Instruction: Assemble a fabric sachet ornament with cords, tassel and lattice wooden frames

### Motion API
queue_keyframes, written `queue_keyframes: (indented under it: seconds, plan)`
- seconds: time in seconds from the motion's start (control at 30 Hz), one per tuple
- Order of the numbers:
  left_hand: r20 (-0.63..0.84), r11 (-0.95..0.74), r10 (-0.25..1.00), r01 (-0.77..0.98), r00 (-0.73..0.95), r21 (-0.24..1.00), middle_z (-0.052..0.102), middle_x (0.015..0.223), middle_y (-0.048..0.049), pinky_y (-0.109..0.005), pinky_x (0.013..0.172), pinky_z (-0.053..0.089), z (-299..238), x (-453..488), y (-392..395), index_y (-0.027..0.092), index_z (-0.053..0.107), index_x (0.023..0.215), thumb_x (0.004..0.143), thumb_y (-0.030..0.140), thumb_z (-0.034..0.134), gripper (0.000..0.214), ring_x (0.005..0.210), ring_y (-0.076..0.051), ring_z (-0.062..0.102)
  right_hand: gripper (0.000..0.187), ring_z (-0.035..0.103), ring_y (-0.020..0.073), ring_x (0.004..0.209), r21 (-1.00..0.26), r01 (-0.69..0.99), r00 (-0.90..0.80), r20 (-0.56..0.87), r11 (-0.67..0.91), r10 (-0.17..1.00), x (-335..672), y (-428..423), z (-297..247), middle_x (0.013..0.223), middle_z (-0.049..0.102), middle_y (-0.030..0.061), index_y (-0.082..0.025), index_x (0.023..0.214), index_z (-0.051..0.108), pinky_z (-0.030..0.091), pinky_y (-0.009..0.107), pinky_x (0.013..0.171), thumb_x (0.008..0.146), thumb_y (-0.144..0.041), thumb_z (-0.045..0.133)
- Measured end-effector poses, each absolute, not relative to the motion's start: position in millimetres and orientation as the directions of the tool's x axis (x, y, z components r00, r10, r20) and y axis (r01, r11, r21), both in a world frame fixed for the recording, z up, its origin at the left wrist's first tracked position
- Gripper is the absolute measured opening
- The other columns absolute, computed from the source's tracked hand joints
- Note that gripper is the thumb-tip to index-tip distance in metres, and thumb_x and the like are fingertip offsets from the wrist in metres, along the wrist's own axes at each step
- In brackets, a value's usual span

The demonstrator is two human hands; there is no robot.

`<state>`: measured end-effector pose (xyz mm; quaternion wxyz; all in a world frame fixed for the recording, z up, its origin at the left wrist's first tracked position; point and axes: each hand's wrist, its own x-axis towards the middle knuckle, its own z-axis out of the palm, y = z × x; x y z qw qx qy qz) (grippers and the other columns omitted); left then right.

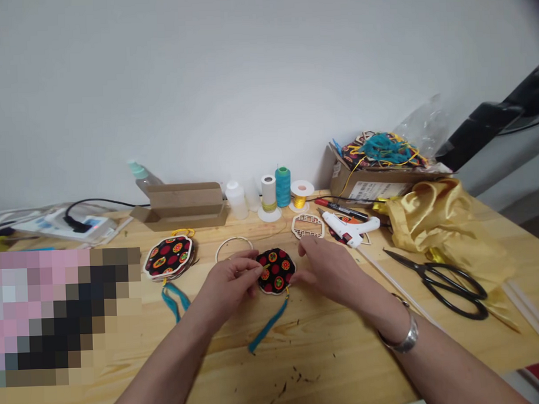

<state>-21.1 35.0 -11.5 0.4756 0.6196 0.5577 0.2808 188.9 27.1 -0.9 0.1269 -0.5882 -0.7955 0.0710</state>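
A scalloped ornament (278, 278) of black fabric with red and orange motifs lies between my hands, a teal tassel (269, 328) hanging from its near edge. My left hand (237, 278) is closed at its left side, thumb and index finger pinching a short yellow-green strip (266, 266) over the fabric. Around the right rim curves my right hand (322, 268), thumb at the edge and fingers apart from it. Behind my left hand is a thin pale hoop (232, 241). A lattice frame (308, 225) lies just beyond my right fingers.
Stacked ornaments (169, 257) sit at left. Black scissors (444, 281), a white glue gun (350, 225) and gold cloth (429, 214) lie at right. Thread spools (283, 188), bottles (236, 200) and an open cardboard box (185, 205) line the wall. A filled box (375, 189) stands back right.
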Motion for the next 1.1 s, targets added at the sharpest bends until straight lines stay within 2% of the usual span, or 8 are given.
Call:
queue_keyframes:
  seconds: [0.37,0.5,0.6,0.67,0.77,0.83,0.97,1.1]
  plan:
    - [-0.181,0.054,0.954,0.459,0.239,0.887,0.065,0.112,-0.0069,-0.032,0.08,0.043,-10.6,-20.7,33.4,0.02,0.067,0.053,0.073,0.037,0.057,0.027,0.112,-0.027,0.052,0.039,0.06,0.0189,0.072,-0.178,0.95,-0.251,0.052,0.256,0.967,186.4,29.2,4.9,0.081,0.065,0.0028,-0.019,0.086,0.054,0.035,0.026,0.055,0.066,-0.049,0.068]
    - [-0.266,0.167,0.947,0.433,0.179,0.886,0.064,0.111,-0.0078,-0.026,0.055,0.042,-1.5,-19.8,32.2,0.017,0.07,0.065,0.069,0.039,0.06,0.025,0.068,-0.017,0.061,0.031,0.061,0.0204,0.075,-0.169,0.96,-0.216,0.073,0.226,0.974,188.9,30.9,6.6,0.083,0.065,0.0052,-0.017,0.086,0.055,0.038,0.027,0.058,0.071,-0.041,0.067]
    - [-0.346,0.245,0.926,0.454,0.153,0.856,0.069,0.077,-0.0029,-0.023,0.045,0.033,4.4,-20.6,31.3,0.017,0.07,0.073,0.069,0.042,0.059,0.028,0.043,-0.009,0.046,0.025,0.06,0.0207,0.078,-0.17,0.964,-0.193,0.09,0.206,0.977,190.9,32.3,4.6,0.087,0.064,0.0066,-0.016,0.09,0.055,0.039,0.028,0.062,0.074,-0.032,0.065]
    - [-0.381,0.272,0.914,0.485,0.142,0.831,0.059,0.051,0.0023,-0.022,0.042,0.027,6.8,-22.0,30.5,0.017,0.07,0.076,0.069,0.043,0.058,0.029,0.04,-0.01,0.042,0.024,0.06,0.0209,0.08,-0.174,0.964,-0.185,0.108,0.201,0.977,192.8,33.6,1.4,0.089,0.064,0.0068,-0.016,0.092,0.055,0.039,0.028,0.063,0.075,-0.03,0.064]
    - [-0.409,0.285,0.902,0.527,0.134,0.801,0.046,0.038,0.0055,-0.022,0.042,0.023,9.7,-23.7,29.1,0.018,0.07,0.073,0.069,0.045,0.057,0.031,0.038,-0.011,0.039,0.019,0.059,0.021,0.082,-0.189,0.965,-0.158,0.123,0.18,0.98,196.2,35.7,-3.3,0.091,0.063,0.0069,-0.017,0.093,0.053,0.038,0.028,0.063,0.077,-0.025,0.06]
    - [-0.354,0.236,0.927,0.538,0.126,0.809,0.055,0.047,0.003,-0.023,0.042,0.026,10.7,-23.8,28.6,0.018,0.07,0.071,0.069,0.046,0.057,0.03,0.041,-0.011,0.042,0.015,0.059,0.0195,0.081,-0.238,0.957,-0.14,0.122,0.166,0.983,197.6,36.2,-3.8,0.09,0.063,0.0057,-0.018,0.094,0.052,0.037,0.027,0.062,0.079,-0.02,0.056]
    - [-0.126,0.023,0.975,0.487,0.18,0.873,0.065,0.106,-0.0058,-0.028,0.061,0.043,7.7,-21.1,31.4,0.02,0.07,0.071,0.072,0.04,0.058,0.024,0.072,-0.018,0.06,0.023,0.056,0.0158,0.077,-0.435,0.869,-0.222,0.086,0.237,0.971,192.8,31.2,2.2,0.085,0.061,0.0011,-0.02,0.092,0.051,0.037,0.025,0.062,0.074,-0.028,0.063]
    - [-0.056,-0.08,0.959,0.457,0.277,0.886,0.06,0.121,-0.0096,-0.037,0.091,0.038,0.2,-14.5,38.6,0.019,0.07,0.072,0.075,0.033,0.056,0.02,0.108,-0.025,0.055,0.042,0.051,0.0201,0.082,-0.374,0.851,-0.331,0.162,0.368,0.93,179.5,21.8,5.3,0.088,0.057,0.0047,-0.017,0.089,0.051,0.039,0.03,0.068,0.061,-0.042,0.072]
